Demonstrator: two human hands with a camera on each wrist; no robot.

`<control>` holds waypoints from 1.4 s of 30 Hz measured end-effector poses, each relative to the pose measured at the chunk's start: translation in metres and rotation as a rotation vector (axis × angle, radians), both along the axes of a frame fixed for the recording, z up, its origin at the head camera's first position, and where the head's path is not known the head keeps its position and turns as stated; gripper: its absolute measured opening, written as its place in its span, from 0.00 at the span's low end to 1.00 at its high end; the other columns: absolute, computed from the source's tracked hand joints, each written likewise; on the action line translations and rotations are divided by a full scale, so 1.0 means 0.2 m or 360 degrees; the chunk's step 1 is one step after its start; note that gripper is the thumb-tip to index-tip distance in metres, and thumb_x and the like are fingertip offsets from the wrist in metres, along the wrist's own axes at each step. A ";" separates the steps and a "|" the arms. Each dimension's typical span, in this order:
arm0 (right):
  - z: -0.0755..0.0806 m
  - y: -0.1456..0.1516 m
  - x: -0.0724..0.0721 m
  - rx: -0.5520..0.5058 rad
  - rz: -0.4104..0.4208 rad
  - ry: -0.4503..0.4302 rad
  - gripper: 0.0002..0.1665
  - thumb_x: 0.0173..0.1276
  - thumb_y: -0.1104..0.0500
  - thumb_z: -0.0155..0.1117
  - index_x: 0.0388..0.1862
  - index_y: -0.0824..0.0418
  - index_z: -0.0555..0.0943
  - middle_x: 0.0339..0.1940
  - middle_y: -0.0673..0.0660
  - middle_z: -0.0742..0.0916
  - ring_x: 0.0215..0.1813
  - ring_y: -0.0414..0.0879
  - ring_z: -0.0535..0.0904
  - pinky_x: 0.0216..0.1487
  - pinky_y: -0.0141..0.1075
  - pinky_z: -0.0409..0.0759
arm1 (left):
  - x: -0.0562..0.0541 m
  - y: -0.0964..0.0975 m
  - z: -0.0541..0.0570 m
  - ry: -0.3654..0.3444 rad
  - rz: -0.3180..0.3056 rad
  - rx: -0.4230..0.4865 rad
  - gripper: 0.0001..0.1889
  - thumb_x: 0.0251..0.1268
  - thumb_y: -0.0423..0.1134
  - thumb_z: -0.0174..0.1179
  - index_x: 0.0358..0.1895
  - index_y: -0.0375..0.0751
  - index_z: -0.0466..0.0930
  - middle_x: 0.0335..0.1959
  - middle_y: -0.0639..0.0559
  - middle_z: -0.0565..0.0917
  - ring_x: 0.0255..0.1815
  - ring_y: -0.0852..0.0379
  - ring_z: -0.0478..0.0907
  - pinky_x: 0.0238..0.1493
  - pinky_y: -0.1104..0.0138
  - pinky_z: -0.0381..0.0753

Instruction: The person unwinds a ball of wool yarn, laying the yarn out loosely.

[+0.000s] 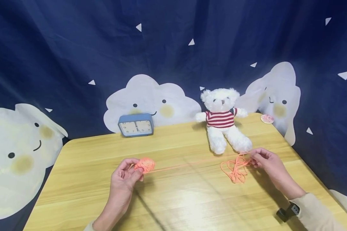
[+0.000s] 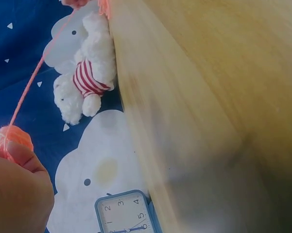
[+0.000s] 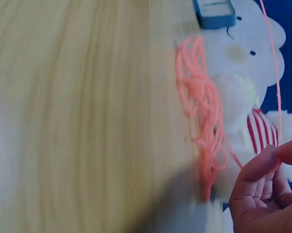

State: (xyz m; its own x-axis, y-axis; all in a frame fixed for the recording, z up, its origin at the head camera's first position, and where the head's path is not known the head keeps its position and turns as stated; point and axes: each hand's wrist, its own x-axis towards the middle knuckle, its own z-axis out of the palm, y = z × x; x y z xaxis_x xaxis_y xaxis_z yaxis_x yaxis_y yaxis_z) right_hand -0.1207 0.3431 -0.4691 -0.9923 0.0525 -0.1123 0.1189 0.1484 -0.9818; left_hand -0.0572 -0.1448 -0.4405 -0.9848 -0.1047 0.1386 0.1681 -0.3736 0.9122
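Observation:
In the head view my left hand (image 1: 123, 179) holds a small ball of orange yarn (image 1: 146, 164) between thumb and fingers, above the table. A strand of yarn (image 1: 173, 167) runs from the ball across to my right hand (image 1: 266, 162), which pinches it between thumb and fingertips. Beside the right fingers lies a loose, looped heap of the same yarn (image 1: 236, 170) on the table. The right wrist view shows this tangled heap (image 3: 201, 107) and the pinched strand (image 3: 276, 73) stretching upward. Part of the ball (image 2: 14, 141) shows behind the left thumb in the left wrist view.
A white teddy bear (image 1: 221, 118) in a red-striped shirt sits at the back of the wooden table (image 1: 84, 179), close behind the yarn heap. A blue clock (image 1: 136, 125) stands at the back left. Near the far right corner lies a round pink item (image 1: 267, 119).

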 end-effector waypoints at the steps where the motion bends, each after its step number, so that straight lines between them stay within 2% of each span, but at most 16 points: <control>1: -0.01 0.01 0.00 0.0049 0.0001 -0.0018 0.08 0.84 0.61 0.65 0.45 0.64 0.87 0.34 0.48 0.88 0.36 0.39 0.82 0.37 0.31 0.85 | 0.00 0.00 0.00 0.0001 0.0005 0.0011 0.15 0.68 0.12 0.61 0.50 0.32 0.82 0.44 0.48 0.87 0.38 0.61 0.85 0.34 0.72 0.87; 4: -0.03 0.04 -0.01 0.0165 0.0000 -0.0076 0.09 0.85 0.61 0.64 0.45 0.65 0.86 0.33 0.46 0.87 0.34 0.39 0.81 0.35 0.31 0.84 | 0.00 0.00 0.00 -0.0005 0.0016 0.0032 0.16 0.67 0.12 0.61 0.53 0.30 0.80 0.44 0.47 0.86 0.38 0.60 0.85 0.33 0.72 0.87; 8: -0.03 0.05 -0.01 0.0226 0.0037 -0.0110 0.09 0.85 0.62 0.63 0.45 0.68 0.84 0.31 0.47 0.85 0.33 0.39 0.79 0.32 0.31 0.82 | 0.00 0.00 0.01 0.0001 0.0015 0.0043 0.24 0.66 0.11 0.59 0.63 0.29 0.77 0.47 0.48 0.86 0.41 0.60 0.85 0.37 0.72 0.88; 11: -0.03 0.06 -0.01 0.0260 0.0072 -0.0123 0.09 0.85 0.62 0.63 0.44 0.67 0.84 0.31 0.47 0.85 0.33 0.39 0.79 0.32 0.30 0.81 | 0.01 -0.01 0.00 0.0020 -0.0008 0.0062 0.30 0.66 0.11 0.55 0.71 0.31 0.74 0.48 0.49 0.86 0.43 0.60 0.84 0.41 0.73 0.88; 15: -0.02 0.07 -0.02 0.0330 0.0097 -0.0145 0.10 0.85 0.60 0.62 0.43 0.66 0.83 0.31 0.48 0.84 0.33 0.39 0.78 0.33 0.30 0.81 | 0.02 -0.03 0.00 0.0062 -0.0067 0.0100 0.34 0.66 0.12 0.47 0.76 0.31 0.69 0.48 0.49 0.83 0.44 0.60 0.82 0.44 0.72 0.88; 19: -0.02 0.09 -0.03 0.0395 0.0103 -0.0166 0.11 0.85 0.59 0.63 0.44 0.67 0.84 0.31 0.47 0.84 0.33 0.39 0.78 0.33 0.32 0.80 | 0.02 -0.05 0.00 0.0105 -0.0118 0.0134 0.30 0.69 0.12 0.45 0.73 0.27 0.71 0.51 0.47 0.80 0.47 0.57 0.82 0.46 0.69 0.89; 25: -0.03 0.12 -0.04 0.0534 0.0125 -0.0166 0.16 0.83 0.57 0.65 0.51 0.71 0.86 0.33 0.46 0.86 0.33 0.41 0.78 0.33 0.33 0.78 | 0.02 -0.05 0.00 0.0067 -0.0097 0.0113 0.19 0.74 0.15 0.51 0.62 0.31 0.80 0.56 0.45 0.80 0.46 0.58 0.81 0.43 0.69 0.89; 29: -0.02 0.13 -0.05 0.0565 0.0162 -0.0193 0.19 0.82 0.56 0.67 0.52 0.75 0.86 0.30 0.49 0.86 0.30 0.42 0.75 0.31 0.34 0.76 | 0.02 -0.04 -0.01 0.0062 -0.0076 0.0073 0.18 0.75 0.15 0.54 0.62 0.30 0.80 0.54 0.47 0.80 0.42 0.60 0.81 0.39 0.71 0.88; 33: -0.02 0.13 -0.04 0.0581 0.0185 -0.0201 0.19 0.82 0.56 0.66 0.53 0.75 0.85 0.32 0.49 0.86 0.31 0.42 0.75 0.31 0.34 0.77 | 0.02 -0.04 0.00 0.0050 -0.0059 0.0025 0.18 0.75 0.15 0.55 0.63 0.28 0.79 0.53 0.47 0.80 0.40 0.60 0.81 0.38 0.72 0.87; 38: -0.01 0.08 -0.02 0.0567 0.0081 -0.0102 0.20 0.84 0.57 0.64 0.58 0.75 0.82 0.38 0.47 0.87 0.35 0.41 0.79 0.32 0.35 0.81 | 0.01 -0.03 0.01 0.0026 -0.0059 0.0008 0.19 0.74 0.15 0.56 0.64 0.28 0.79 0.54 0.45 0.80 0.40 0.61 0.82 0.38 0.73 0.87; 42: 0.01 -0.04 0.02 0.0426 -0.0057 -0.0012 0.17 0.83 0.59 0.65 0.58 0.73 0.81 0.40 0.48 0.86 0.35 0.41 0.81 0.31 0.34 0.83 | 0.01 -0.03 0.02 0.0035 -0.0075 0.0030 0.19 0.75 0.15 0.56 0.64 0.27 0.78 0.55 0.45 0.80 0.42 0.61 0.82 0.39 0.73 0.88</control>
State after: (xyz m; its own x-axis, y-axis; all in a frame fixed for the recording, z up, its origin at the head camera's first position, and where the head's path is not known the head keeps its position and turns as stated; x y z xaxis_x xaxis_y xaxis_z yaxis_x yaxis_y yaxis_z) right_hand -0.1176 0.3358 -0.4669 -0.9885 0.1165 -0.0969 0.1358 0.3983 -0.9071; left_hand -0.0545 -0.1503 -0.4361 -0.9854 -0.0613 0.1588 0.1700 -0.3984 0.9013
